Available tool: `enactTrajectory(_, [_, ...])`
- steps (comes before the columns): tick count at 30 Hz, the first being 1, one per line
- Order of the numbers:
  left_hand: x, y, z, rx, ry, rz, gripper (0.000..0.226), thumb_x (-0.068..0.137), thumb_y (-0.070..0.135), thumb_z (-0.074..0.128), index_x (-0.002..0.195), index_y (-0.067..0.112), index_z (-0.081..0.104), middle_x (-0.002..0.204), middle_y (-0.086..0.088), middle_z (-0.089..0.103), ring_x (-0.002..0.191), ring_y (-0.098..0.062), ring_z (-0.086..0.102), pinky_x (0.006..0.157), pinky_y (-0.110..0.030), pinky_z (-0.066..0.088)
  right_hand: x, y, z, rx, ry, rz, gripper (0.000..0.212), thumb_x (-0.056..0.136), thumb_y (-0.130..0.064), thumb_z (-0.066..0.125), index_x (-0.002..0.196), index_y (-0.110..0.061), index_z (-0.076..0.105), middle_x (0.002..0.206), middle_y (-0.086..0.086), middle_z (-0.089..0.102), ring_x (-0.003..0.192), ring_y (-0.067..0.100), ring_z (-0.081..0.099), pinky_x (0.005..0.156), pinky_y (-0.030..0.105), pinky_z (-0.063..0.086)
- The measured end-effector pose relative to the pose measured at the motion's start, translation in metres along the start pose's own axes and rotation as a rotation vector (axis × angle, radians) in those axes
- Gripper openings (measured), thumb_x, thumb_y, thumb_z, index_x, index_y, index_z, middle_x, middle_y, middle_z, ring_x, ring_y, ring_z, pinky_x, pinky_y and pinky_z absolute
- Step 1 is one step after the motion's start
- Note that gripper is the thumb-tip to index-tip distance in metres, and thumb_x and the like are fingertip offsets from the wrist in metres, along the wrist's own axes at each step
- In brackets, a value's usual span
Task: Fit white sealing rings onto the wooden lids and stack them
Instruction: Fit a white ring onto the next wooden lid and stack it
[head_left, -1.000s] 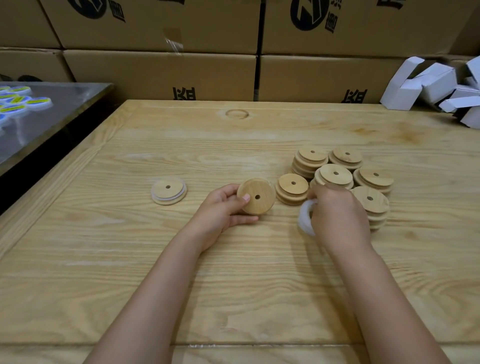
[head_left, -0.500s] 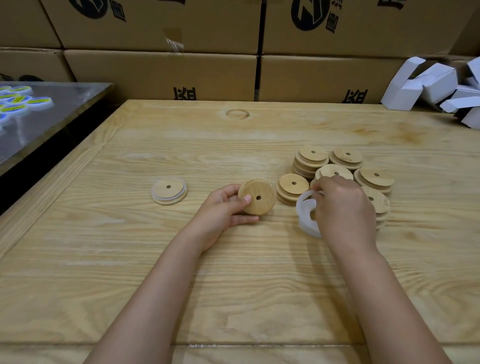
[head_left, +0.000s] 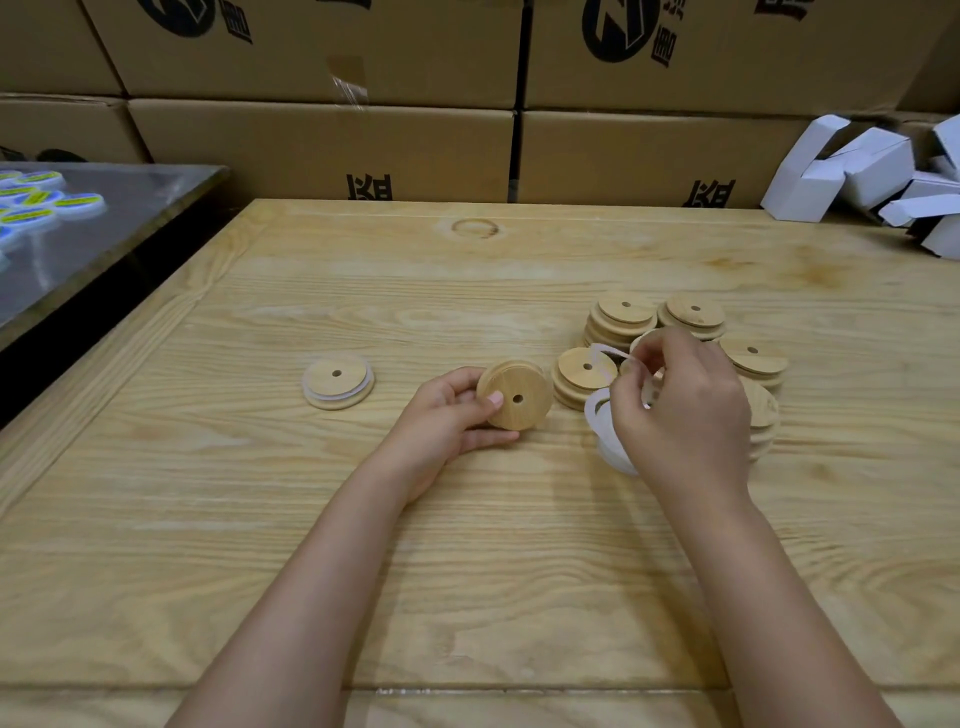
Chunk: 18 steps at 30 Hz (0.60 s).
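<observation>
Wooden lid (head_left: 514, 395) is held tilted on edge at bench (head_left: 467, 571) centre — left hand (head_left: 441, 421) grips it. At its 3 o'clock, right hand (head_left: 680, 415) pinches white sealing rings (head_left: 593, 415) just beside lid stacks (head_left: 623, 317). Ringed lid (head_left: 337, 382) lies at 9 o'clock.

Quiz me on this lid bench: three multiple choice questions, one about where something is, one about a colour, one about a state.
1. Where on the wooden table does the ring-fitted lid lie?
A) at the far back edge
B) left of the left hand
C) at the nearest front edge

2. What colour are the folded cartons at far right?
A) brown
B) blue
C) white

3. How is the held lid posed?
A) tilted up on edge
B) flat, face down
C) flat, face up

Answers:
1 B, it lies alone, apart from that hand.
2 C, they are plain white.
3 A, the left hand grips it with its face toward the camera, while the right hand pinches white rings.
</observation>
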<state>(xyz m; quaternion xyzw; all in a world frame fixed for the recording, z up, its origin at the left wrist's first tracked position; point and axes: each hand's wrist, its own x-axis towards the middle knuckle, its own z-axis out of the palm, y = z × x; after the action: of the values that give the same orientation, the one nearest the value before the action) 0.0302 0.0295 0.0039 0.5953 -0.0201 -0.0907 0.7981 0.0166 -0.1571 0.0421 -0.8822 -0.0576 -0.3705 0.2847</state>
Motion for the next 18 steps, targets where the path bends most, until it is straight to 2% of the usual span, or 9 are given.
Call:
enactTrajectory(3, [-0.001,0.001,0.001,0.009,0.017,0.021,0.022,0.091,-0.002,0.051,0.107,0.009,0.06,0.096,-0.01,0.068,0.088,-0.021,0.068,0.078,-0.036,0.058,-0.001,-0.005,-0.001,0.251,-0.057,0.061,0.003,0.079,-0.008,0.055,0.078,-0.01,0.057,0.07,-0.004,0.057,0.069,0.016,0.05,0.066,0.028,0.039])
enactTrajectory(6, [-0.003,0.002,0.003,0.012,0.026,0.066,0.029,0.09,-0.004,0.052,0.112,0.012,0.059,0.1,-0.012,0.068,0.092,-0.024,0.066,0.08,-0.04,0.058,-0.001,-0.011,-0.002,0.538,-0.245,0.238,0.013,0.082,-0.009,0.062,0.076,-0.02,0.059,0.069,-0.015,0.059,0.068,0.004,0.054,0.065,0.021,0.044])
enactTrajectory(8, [-0.004,0.004,0.004,0.013,0.022,0.105,0.034,0.088,-0.006,0.053,0.116,0.015,0.058,0.1,-0.012,0.069,0.094,-0.024,0.067,0.079,-0.04,0.058,-0.002,-0.014,0.0,0.645,-0.339,0.301,0.015,0.083,-0.007,0.065,0.077,-0.021,0.062,0.074,-0.014,0.062,0.07,0.005,0.056,0.067,0.024,0.046])
enactTrajectory(10, [-0.005,0.005,0.003,0.031,0.004,0.139,0.038,0.086,-0.007,0.055,0.117,0.014,0.058,0.101,-0.013,0.07,0.094,-0.024,0.067,0.076,-0.04,0.058,-0.004,-0.017,0.005,0.688,-0.389,0.32,0.016,0.083,-0.006,0.066,0.077,-0.02,0.063,0.087,-0.006,0.066,0.081,0.009,0.06,0.072,0.026,0.047])
enactTrajectory(13, [-0.008,0.006,0.005,0.019,-0.043,0.144,0.04,0.079,-0.008,0.06,0.112,0.014,0.063,0.099,-0.012,0.071,0.089,-0.024,0.068,0.069,-0.035,0.057,-0.008,-0.021,0.012,0.718,-0.376,0.318,0.02,0.082,-0.003,0.067,0.075,-0.022,0.064,0.101,-0.002,0.063,0.095,0.008,0.059,0.07,0.014,0.042])
enactTrajectory(16, [-0.009,0.004,0.008,0.065,-0.083,0.158,0.039,0.074,0.005,0.067,0.111,0.017,0.064,0.098,-0.007,0.072,0.088,-0.019,0.069,0.067,-0.029,0.056,-0.011,-0.024,0.016,0.708,-0.325,0.335,0.02,0.081,-0.005,0.069,0.075,-0.024,0.066,0.102,-0.006,0.061,0.094,0.0,0.057,0.064,0.006,0.039])
enactTrajectory(18, [-0.01,0.004,0.01,0.073,-0.093,0.168,0.041,0.073,0.01,0.068,0.113,0.017,0.064,0.1,-0.007,0.072,0.089,-0.019,0.068,0.067,-0.033,0.058,-0.012,-0.022,0.019,0.73,-0.306,0.361,0.019,0.081,-0.006,0.069,0.076,-0.024,0.067,0.097,-0.01,0.063,0.091,-0.006,0.057,0.065,0.005,0.039])
